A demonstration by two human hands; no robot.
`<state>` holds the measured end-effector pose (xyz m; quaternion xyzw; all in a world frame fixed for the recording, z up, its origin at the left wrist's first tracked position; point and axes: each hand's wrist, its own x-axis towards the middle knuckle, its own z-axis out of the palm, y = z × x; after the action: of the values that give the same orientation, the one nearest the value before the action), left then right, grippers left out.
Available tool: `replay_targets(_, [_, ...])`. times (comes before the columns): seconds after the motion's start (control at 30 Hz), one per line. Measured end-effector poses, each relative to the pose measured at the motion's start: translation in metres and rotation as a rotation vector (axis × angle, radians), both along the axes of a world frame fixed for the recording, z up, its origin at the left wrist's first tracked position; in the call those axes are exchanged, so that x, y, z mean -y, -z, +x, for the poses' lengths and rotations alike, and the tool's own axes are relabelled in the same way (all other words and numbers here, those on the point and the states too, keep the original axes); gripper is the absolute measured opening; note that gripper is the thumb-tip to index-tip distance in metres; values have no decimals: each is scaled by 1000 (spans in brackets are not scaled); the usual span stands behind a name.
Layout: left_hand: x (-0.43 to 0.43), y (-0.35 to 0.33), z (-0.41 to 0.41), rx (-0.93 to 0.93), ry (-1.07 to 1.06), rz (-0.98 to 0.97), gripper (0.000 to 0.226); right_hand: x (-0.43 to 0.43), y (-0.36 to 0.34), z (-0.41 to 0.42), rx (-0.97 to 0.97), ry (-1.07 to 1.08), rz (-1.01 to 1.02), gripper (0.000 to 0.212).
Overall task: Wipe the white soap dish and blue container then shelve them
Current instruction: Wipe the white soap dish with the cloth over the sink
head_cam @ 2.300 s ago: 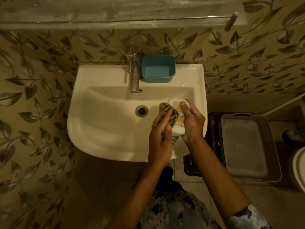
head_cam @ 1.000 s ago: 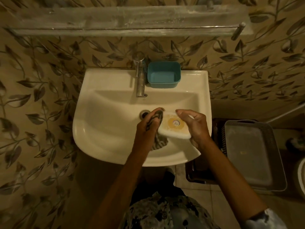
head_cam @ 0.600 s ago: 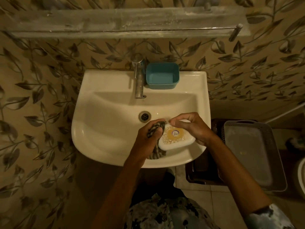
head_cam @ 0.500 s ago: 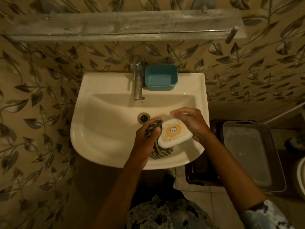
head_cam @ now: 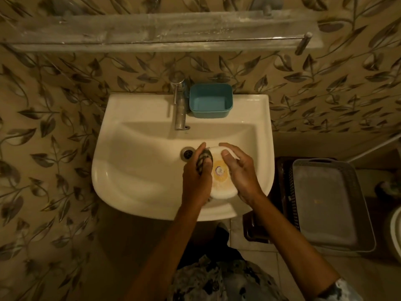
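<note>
Over the white sink basin (head_cam: 138, 170), my right hand (head_cam: 240, 172) grips the white soap dish (head_cam: 221, 183), which shows a round yellow label. My left hand (head_cam: 196, 177) is closed on a dark striped cloth (head_cam: 202, 159) and presses it against the dish's left side. The blue container (head_cam: 210, 103) stands empty on the sink's back ledge, just right of the metal tap (head_cam: 180, 111). A dusty glass shelf (head_cam: 152, 31) runs along the wall above the sink.
A grey plastic basket (head_cam: 329, 203) rests on a dark crate (head_cam: 260, 227) on the floor to the right of the sink. A white rounded object (head_cam: 396, 231) shows at the right edge. Leaf-patterned wall tiles surround the sink.
The soap dish has turned from lying crosswise to pointing away from me. My left hand with the cloth has moved up along the dish's left side. The blue container has not moved.
</note>
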<state>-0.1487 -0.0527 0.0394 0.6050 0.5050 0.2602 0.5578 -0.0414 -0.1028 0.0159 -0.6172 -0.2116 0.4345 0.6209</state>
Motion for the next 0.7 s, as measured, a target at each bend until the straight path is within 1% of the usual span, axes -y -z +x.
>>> replay_targets(0.07, [-17,-1,-1,-3,74,-20,44,4,-2,6,-5,-177,19,22])
replay_targets(0.1, [-21,-3,0,10,115,-34,41,5,-1,8,-16,-206,24,24])
replay_targets(0.13, [-22,-4,2,34,148,-48,40,6,-1,10,-27,-189,27,24])
replay_targets(0.2, [-16,-4,4,69,169,-42,41,4,2,12,-58,-50,28,24])
replay_targets(0.3, [9,3,5,50,123,-46,47,-3,4,13,-204,247,-14,23])
replay_targets(0.33, [22,6,4,32,103,-49,49,-4,5,13,-233,302,-24,22])
replay_targets(0.37, [35,8,2,14,76,-42,51,-3,6,13,-236,310,-35,21])
replay_targets(0.4, [44,9,-1,-2,41,-32,52,-1,7,12,-220,276,-48,21])
replay_targets(0.47, [47,8,-2,-26,-11,-21,53,6,9,10,-184,138,-62,20])
replay_targets(0.57, [19,9,1,-39,19,-39,47,13,7,9,-160,-46,-45,23])
replay_targets(0.63, [-2,6,3,-18,101,-30,39,14,4,12,-225,-83,-19,31])
replay_targets(0.7, [-14,3,5,35,155,-30,38,15,0,13,-368,-37,-1,46])
